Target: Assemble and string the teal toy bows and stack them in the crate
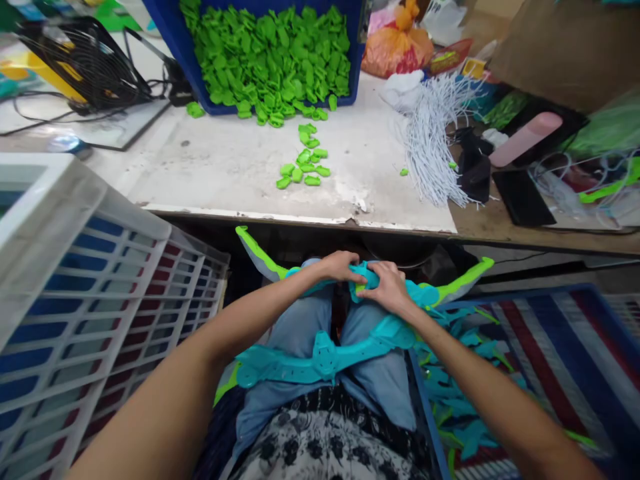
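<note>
Across my knees lies a turquoise plastic part with green and grey arms [457, 283], shaped like a bow. My left hand [343, 267] closes on its middle from the left. My right hand [387, 285] grips the same middle section, its thumb by a small green piece [360, 287]. Nearer my waist, a second turquoise part [325, 357] rests on my thighs, touched by neither hand. Several loose green pieces [304, 157] lie on the white table [225, 167], in front of a blue bin [200, 87] filled with green pieces.
A white slatted crate [125, 280] stands at the left. At the right, a blue crate [425, 407] holds more turquoise parts. White strings [433, 140], a black phone [523, 198] and a pink case [527, 139] lie on the table's right side. A black fan [95, 63] stands back left.
</note>
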The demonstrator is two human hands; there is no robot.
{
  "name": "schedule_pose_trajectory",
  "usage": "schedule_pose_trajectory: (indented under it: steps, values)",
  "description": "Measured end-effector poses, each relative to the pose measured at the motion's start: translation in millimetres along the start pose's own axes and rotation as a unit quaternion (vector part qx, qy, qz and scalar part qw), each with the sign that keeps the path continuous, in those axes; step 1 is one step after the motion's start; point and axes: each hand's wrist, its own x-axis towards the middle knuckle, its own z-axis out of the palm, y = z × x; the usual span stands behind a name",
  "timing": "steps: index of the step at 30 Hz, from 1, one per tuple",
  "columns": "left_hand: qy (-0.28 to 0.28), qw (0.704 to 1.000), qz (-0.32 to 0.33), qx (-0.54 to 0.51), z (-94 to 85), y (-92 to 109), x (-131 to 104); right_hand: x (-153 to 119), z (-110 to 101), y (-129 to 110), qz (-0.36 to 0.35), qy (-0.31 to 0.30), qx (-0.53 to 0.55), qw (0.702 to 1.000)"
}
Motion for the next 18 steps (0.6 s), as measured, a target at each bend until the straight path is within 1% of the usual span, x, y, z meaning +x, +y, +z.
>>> schedule_pose_trajectory:
  steps: [2, 3, 5, 6, 7, 8, 9, 10, 11, 12, 14, 16, 18]
  values:
    - [0.026, 0.998, 0.002, 0.049, 2.3, 8, -12, -6, -7, 3, -0.044, 0.004, 0.008, 0.999]
    - [0.043, 0.996, -0.003, 0.077, 4.8, 13, -21, -7, -15, 4, -0.078, -0.010, 0.030, 0.996]
    - [0.079, 0.986, -0.003, 0.150, 13.7, 23, -41, 1, -38, 2, -0.130, -0.043, 0.098, 0.986]
    - [0.095, 0.976, 0.009, 0.194, 20.3, 27, -51, 10, -51, -3, -0.141, -0.036, 0.125, 0.981]
    - [0.108, 0.965, 0.027, 0.239, 28.2, 30, -61, 24, -63, -9, -0.144, -0.007, 0.138, 0.980]
    - [0.122, 0.951, 0.045, 0.279, 36.8, 31, -70, 43, -73, -19, -0.142, 0.042, 0.133, 0.980]
    - [0.138, 0.939, 0.054, 0.310, 45.6, 31, -77, 65, -80, -31, -0.142, 0.102, 0.108, 0.979]
    - [0.151, 0.931, 0.050, 0.329, 53.9, 30, -82, 89, -82, -44, -0.152, 0.146, 0.075, 0.975]
    - [0.160, 0.928, 0.037, 0.335, 61.1, 28, -86, 115, -81, -59, -0.168, 0.169, 0.044, 0.970]
    - [0.163, 0.929, 0.019, 0.332, 66.6, 26, -89, 139, -76, -73, -0.182, 0.173, 0.018, 0.968]
    - [0.148, 0.938, -0.006, 0.312, 71.6, 23, -92, 182, -61, -99, -0.207, 0.156, -0.027, 0.965]
    - [0.121, 0.948, -0.012, 0.295, 69.8, 22, -94, 209, -47, -117, -0.212, 0.133, -0.065, 0.966]
    - [0.103, 0.953, -0.012, 0.286, 64.4, 21, -94, 220, -42, -121, -0.203, 0.114, -0.080, 0.969]
